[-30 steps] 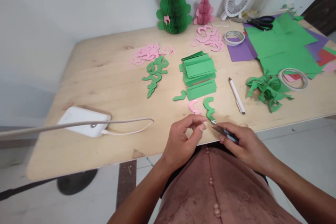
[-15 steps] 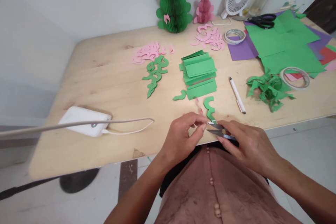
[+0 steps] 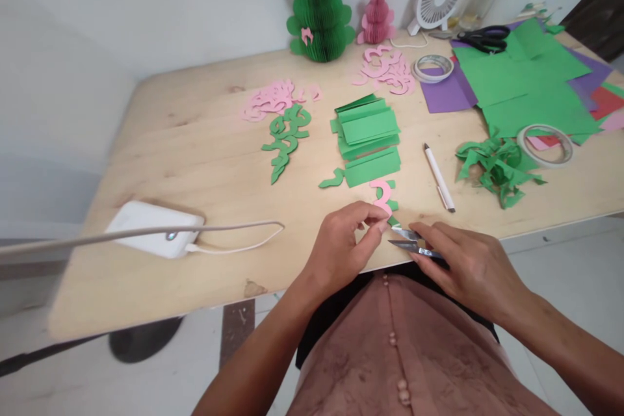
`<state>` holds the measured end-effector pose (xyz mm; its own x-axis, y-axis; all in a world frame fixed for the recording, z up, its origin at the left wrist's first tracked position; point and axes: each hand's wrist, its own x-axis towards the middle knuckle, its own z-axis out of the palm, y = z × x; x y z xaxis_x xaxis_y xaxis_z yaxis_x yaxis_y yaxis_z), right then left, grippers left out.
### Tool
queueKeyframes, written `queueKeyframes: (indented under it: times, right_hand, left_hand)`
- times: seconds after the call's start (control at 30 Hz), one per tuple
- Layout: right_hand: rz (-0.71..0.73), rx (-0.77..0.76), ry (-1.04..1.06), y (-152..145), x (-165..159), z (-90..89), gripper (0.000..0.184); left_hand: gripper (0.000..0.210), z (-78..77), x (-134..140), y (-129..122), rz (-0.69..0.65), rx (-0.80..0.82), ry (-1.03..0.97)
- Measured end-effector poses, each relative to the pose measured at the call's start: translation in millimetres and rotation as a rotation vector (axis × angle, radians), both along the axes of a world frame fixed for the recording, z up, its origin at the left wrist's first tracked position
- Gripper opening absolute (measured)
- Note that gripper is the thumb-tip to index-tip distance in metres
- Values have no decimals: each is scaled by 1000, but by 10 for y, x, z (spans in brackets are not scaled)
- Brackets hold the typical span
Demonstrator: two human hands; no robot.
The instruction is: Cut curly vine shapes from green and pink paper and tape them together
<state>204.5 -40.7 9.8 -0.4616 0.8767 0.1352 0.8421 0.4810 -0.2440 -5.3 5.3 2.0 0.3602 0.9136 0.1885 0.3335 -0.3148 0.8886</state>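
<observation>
1. The folded green paper (image 3: 370,130) is taken as the landmark for all positions below.
2. The pink wavy cutout (image 3: 384,193) is located just on the near side of the folded green paper. Its near end is pinched between the thumb and forefinger of the left hand (image 3: 348,237); only a small gap is left between the fingertips.
3. A green wavy cutout (image 3: 394,205) is partly covered by the pink piece, on the same near side. Whether the two are touching cannot be told.
4. Small scissors (image 3: 409,246) are gripped by the right hand (image 3: 461,257), nearer than the folded green paper and to its right. The fingers are closed around the handles; the blades are parted and pointed toward the left hand.
5. A white pen (image 3: 439,179) is laid to the right of the folded green paper; green scraps (image 3: 497,166) are heaped farther right.
6. Green cutouts (image 3: 287,141) are piled to its left.
</observation>
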Motion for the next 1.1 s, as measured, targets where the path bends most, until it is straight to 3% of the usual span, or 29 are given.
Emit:
queueKeyframes:
  times: [0.27, 0.5, 0.73, 0.9, 1.1]
  right_hand:
    - [16, -10, 22, -12, 50, -20, 25]
    - [-16, 11, 53, -85, 166, -85, 25]
    - [-66, 27, 127, -122, 230, -107, 27]
    - [-69, 39, 165, -123, 217, -106, 27]
    - [-79, 19, 196, -120, 213, -108, 25]
  left_hand:
    - [18, -165, 22, 125, 70, 301, 411]
    - [34, -211, 154, 75, 37, 325, 672]
    - [32, -202, 239, -43, 67, 407, 834]
    - [34, -231, 213, -70, 105, 396, 774]
    - [39, -239, 89, -99, 190, 161, 507]
